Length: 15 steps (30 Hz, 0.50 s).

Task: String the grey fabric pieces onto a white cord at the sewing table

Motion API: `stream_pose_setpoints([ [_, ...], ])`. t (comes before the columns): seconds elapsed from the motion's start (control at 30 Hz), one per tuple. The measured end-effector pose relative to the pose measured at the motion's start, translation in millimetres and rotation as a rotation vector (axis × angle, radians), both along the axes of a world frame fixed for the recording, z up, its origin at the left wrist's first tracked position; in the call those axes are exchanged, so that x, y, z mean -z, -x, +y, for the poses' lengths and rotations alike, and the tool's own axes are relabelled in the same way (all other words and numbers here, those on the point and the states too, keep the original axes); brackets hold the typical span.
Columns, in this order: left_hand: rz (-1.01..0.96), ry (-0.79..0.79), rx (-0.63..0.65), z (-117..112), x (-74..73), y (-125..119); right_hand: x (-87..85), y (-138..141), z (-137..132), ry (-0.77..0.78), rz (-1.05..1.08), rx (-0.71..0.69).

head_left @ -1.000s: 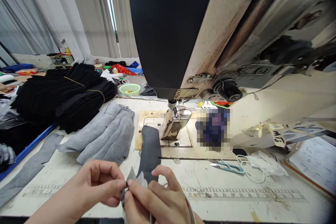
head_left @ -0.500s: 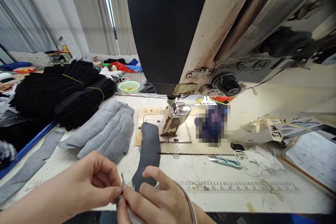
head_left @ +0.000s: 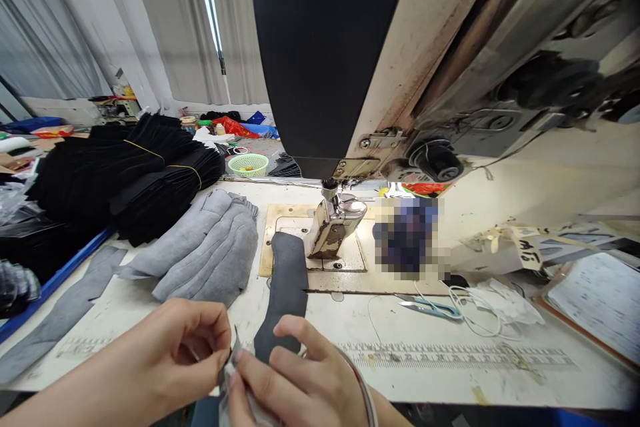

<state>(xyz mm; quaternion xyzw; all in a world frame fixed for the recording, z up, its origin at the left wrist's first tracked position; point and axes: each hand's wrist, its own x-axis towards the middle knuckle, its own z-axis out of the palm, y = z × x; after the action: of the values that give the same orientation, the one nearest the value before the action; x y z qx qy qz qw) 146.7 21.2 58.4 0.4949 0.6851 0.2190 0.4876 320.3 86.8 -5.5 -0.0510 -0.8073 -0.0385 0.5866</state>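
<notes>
At the table's front edge, my left hand (head_left: 187, 350) pinches the edge of a grey fabric piece (head_left: 226, 390) between thumb and fingers. Close against it, my right hand (head_left: 300, 377) grips the same piece, its index finger raised and bent. Most of that fabric is hidden by the fingers. Just beyond the right hand lies a dark grey cut piece (head_left: 285, 287), flat beside the sewing machine's metal post (head_left: 335, 230). To the left, a fanned stack of grey fabric pieces (head_left: 210, 247) rests on the white table (head_left: 425, 380).
Bundles of black pieces (head_left: 150, 167) fill the back left, banded with yellow. A single grey strip (head_left: 65, 313) lies at the left edge. Blue thread snips (head_left: 435, 309), a clear ruler (head_left: 450, 355) and a clipboard (head_left: 595, 307) are on the right. The machine head (head_left: 370, 140) hangs overhead.
My hands stay together with small finger movements on the grey fabric piece, and more of its light grey side shows between them. The whole view has shifted slightly.
</notes>
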Motion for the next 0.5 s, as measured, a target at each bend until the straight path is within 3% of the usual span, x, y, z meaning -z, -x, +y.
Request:
stream_pose_setpoints([
  [0.2, -0.259, 0.027, -0.079, 5.6, 3.2, 15.1, 0.6, -14.8, -1.6, 0.107, 0.016, 0.01],
  [0.33, -0.334, 0.041, -0.143, 10.8, 4.3, 22.2, -1.7, -22.3, 4.2, -0.008, -0.078, -0.061],
  [0.4, -0.39, 0.06, -0.28, 9.1, 11.0, 20.2, -1.0, -20.7, 8.1, -0.031, -0.147, -0.073],
  [0.5, -0.579, 0.084, -0.492, -2.6, 35.8, 9.7, 3.8, -14.3, 12.4, 0.025, -0.101, -0.05],
])
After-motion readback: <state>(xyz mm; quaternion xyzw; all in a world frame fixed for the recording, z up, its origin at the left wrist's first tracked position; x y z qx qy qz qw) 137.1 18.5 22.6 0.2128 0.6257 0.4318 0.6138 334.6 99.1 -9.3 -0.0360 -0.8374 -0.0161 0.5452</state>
